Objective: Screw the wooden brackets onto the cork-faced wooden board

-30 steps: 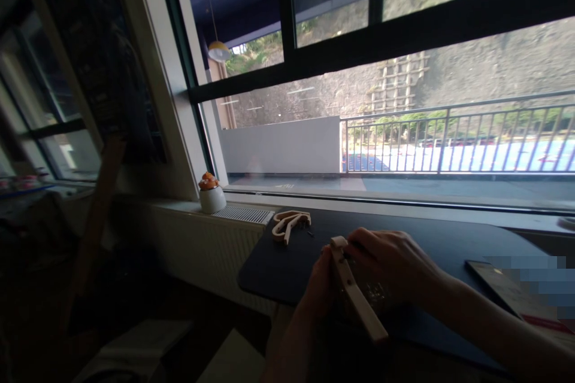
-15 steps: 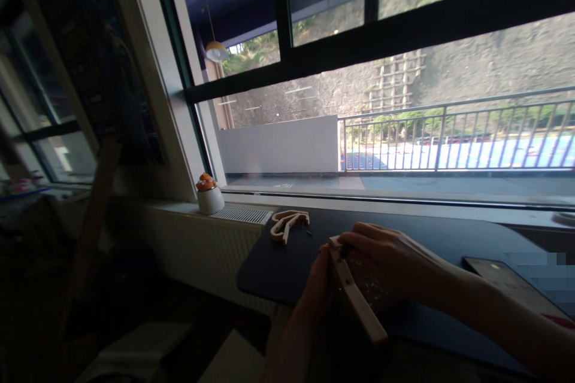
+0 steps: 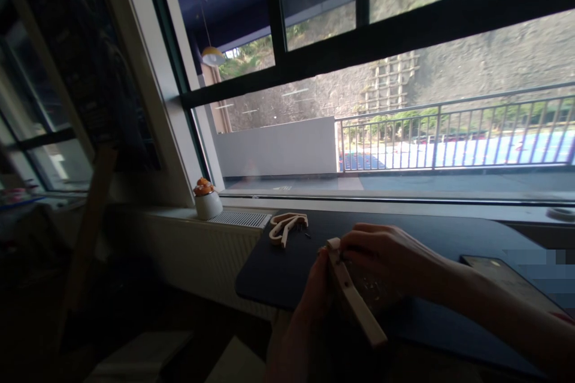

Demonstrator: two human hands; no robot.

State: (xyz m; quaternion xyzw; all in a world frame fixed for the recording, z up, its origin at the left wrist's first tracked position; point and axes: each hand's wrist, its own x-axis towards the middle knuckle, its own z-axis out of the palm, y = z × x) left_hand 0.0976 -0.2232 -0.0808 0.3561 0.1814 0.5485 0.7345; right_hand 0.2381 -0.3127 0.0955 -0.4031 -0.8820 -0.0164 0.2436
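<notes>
My left hand (image 3: 315, 287) is wrapped around the far part of a pale wooden strip (image 3: 357, 302) with dark holes along its face. The strip slants down towards me, its near end sticking out past the table edge. My right hand (image 3: 381, 254) curls over the far end from the right, fingertips pinched together beside the strip near a hole. What those fingertips hold, if anything, is hidden. Beyond, a curved pale wooden piece (image 3: 283, 230) lies on the dark table, with several small dark screw-like bits (image 3: 307, 235) beside it.
The dark table (image 3: 265, 275) stands against the window, with small light crumbs on it below my right hand. A flat dark tablet-like thing (image 3: 498, 275) lies on the right. A white pot (image 3: 209, 206) with an orange top stands on the sill beside a radiator (image 3: 215, 257).
My right fingertips have shifted slightly at the strip's far end, and the dark spot seen there is now mostly covered. The strip stays in my left hand. The view has moved a little.
</notes>
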